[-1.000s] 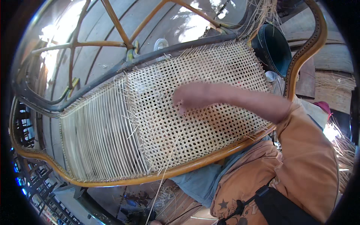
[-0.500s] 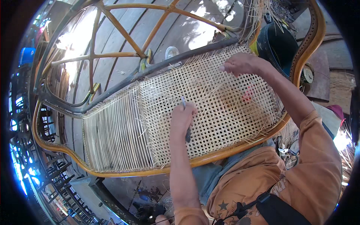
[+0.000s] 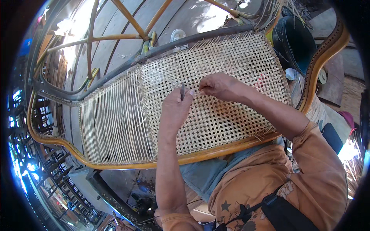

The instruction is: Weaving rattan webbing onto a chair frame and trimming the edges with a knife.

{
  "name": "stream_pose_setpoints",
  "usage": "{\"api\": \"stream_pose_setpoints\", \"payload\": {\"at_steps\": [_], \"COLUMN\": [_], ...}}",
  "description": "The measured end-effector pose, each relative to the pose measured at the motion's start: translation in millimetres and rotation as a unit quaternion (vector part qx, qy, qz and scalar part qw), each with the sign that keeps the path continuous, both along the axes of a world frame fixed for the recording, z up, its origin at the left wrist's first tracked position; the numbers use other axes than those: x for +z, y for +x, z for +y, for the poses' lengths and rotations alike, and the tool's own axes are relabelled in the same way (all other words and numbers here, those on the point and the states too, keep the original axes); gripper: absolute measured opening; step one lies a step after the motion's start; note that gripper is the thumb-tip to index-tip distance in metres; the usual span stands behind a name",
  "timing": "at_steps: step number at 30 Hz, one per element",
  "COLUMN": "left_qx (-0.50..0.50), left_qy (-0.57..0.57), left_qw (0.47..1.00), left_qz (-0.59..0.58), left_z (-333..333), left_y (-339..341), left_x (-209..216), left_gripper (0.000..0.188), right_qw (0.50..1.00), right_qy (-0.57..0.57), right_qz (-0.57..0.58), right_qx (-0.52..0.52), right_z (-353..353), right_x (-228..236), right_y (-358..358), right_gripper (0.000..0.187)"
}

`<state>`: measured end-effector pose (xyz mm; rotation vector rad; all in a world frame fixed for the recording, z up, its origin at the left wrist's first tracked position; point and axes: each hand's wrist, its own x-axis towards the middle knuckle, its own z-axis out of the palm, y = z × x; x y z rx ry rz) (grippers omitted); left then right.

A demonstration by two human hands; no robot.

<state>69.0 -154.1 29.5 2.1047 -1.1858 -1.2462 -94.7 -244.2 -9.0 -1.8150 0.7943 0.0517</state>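
A cane panel (image 3: 227, 131) stretches across a curved rattan frame (image 3: 216, 154) in front of me. Its right part is an open lattice; on the left, strands (image 3: 111, 127) run mostly in one direction. My left hand (image 3: 172, 111) is closed on a small pointed metal tool (image 3: 182, 91), its tip up beside the thumb, over the middle of the lattice. My right hand (image 3: 220, 87) is just to the right of it, low over the weave. Its fingertips are pinched together, and whatever they may hold is too fine to tell. Loose cane ends stick up along the far edge.
Beyond the panel, a dark rail (image 3: 200, 37) and crossing rattan poles (image 3: 129, 19) rise over a plank floor. A dark bucket (image 3: 295, 44) stands at the far right. A clear cup (image 3: 178, 36) sits behind the rail. The frame's near edge lies against my lap.
My right hand has come from the far right edge of the panel to the middle, beside my left. My left hand has shifted slightly left and up; the view has moved a little.
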Motion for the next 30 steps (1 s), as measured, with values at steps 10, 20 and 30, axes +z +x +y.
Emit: {"api": "stream_pose_setpoints", "payload": {"at_steps": [10, 20, 30], "left_qx": [-0.215, -0.360, -0.309], "left_qy": [0.199, 0.216, 0.202], "left_qw": [0.912, 0.836, 0.884], "left_qz": [-0.287, -0.353, -0.287], "left_z": [-6.2, -35.7, -21.0], "left_y": [12.7, -7.4, 5.5], "left_x": [-9.1, -4.5, -22.4], "left_gripper": [0.034, 0.023, 0.031], "right_qw": [0.986, 0.981, 0.972], "right_qy": [-0.019, -0.007, -0.130], "right_qz": [0.165, 0.194, 0.195], "right_qx": [-0.013, 0.006, 0.018], "right_z": [11.2, 7.8, 23.5], "right_x": [6.5, 2.6, -20.8], "right_y": [9.6, 17.6, 25.3], "right_gripper": [0.021, 0.017, 0.022]}}
